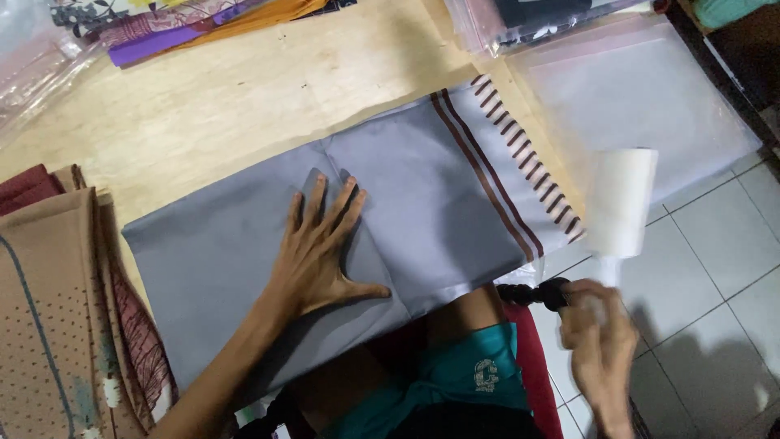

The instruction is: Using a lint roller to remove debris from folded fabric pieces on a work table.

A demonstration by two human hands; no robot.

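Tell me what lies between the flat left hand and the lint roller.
In the head view, between the left hand and the white lint roller in the right hand lies only grey folded cloth, ending in its brown-striped edge.

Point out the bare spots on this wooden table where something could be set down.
Bare wood lies between the grey folded cloth and the colourful fabrics at the far edge. The left edge is crowded by stacked tan and maroon cloths; the far right by plastic bags.
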